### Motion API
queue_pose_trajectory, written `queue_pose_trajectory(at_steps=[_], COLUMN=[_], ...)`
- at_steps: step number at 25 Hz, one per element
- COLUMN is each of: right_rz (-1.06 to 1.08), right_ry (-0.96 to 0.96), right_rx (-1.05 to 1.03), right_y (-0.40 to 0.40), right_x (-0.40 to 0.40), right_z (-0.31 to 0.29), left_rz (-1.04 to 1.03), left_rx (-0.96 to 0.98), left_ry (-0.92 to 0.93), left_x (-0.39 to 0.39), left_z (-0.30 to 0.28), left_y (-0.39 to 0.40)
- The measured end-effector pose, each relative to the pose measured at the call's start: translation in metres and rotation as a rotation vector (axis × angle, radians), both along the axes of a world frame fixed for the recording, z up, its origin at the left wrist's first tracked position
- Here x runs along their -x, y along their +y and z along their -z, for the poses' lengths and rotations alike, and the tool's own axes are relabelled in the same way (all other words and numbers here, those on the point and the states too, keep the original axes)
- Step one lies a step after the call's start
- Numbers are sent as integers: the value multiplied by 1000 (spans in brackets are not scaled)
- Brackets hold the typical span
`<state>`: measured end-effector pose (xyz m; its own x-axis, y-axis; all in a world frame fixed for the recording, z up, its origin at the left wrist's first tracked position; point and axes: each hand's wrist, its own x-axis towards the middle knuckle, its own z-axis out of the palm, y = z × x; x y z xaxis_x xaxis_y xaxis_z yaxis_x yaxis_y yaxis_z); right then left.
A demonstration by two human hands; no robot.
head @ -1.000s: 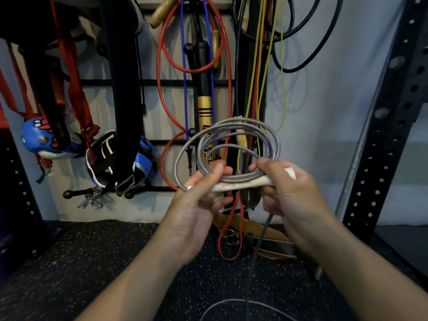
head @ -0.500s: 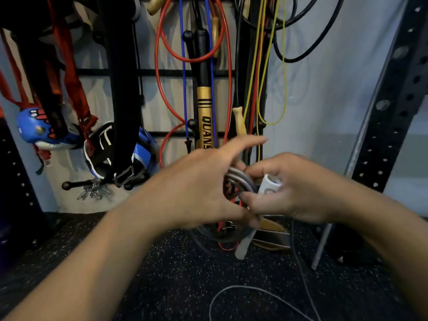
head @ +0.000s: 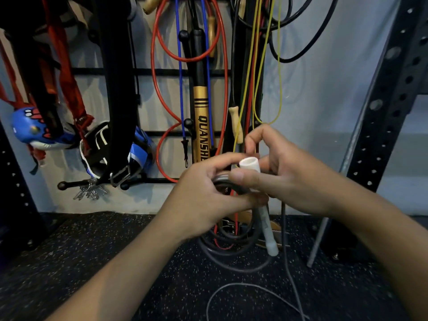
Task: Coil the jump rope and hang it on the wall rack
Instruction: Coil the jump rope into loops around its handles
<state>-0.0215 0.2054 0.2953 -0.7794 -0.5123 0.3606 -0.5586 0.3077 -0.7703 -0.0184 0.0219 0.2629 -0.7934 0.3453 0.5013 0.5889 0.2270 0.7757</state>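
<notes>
Left hand (head: 203, 200) is clenched around the grey rope (head: 234, 249) coils, which hang below it in front of the rack (head: 148, 71). Right hand (head: 284, 177) pinches the white handle (head: 249, 164), upright against the coils. A loose rope tail trails onto the floor (head: 115, 251).

"QUANSHE" in black letters, on hanging gold stick (head: 201, 117), end hidden

Hanging ropes (head: 222, 66) crowding wall rack (head: 148, 71)

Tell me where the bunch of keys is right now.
The keys hang at lower left of the head view, on a black wall-rack peg just below the blue and black glove, left of both hands.
</notes>
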Motion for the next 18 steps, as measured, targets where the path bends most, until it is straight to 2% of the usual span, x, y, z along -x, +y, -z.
queue_pose_trajectory(at_steps=[5,9,11,13,15,17,18], right_rz=[252,397,369,235,157,163,193], right_ry=[7,-40,-158,-291,-298,-243,-233], right_rx=[86,23,111,282,367,438,536], right_y=[3,23,22,6,-18,-44,-54], right_x=[3,8,12,12,11,4,2], right_z=[-4,6,16,28,39,44,45], left_rz=[-62,-149,-197,-183,-167,-119,-90], left_rx=[-262,-651,-924,-1123,-1197,-1211,-1201], left_ry=[-12,-112,-145,-188,-254,-315,-338], left_x=[3,9,15,18,15,9,5], left_z=[-6,-12,-17,-18,-15,-10,-8], left_y=[-9,-27,-37,-35,-22,-6,2])
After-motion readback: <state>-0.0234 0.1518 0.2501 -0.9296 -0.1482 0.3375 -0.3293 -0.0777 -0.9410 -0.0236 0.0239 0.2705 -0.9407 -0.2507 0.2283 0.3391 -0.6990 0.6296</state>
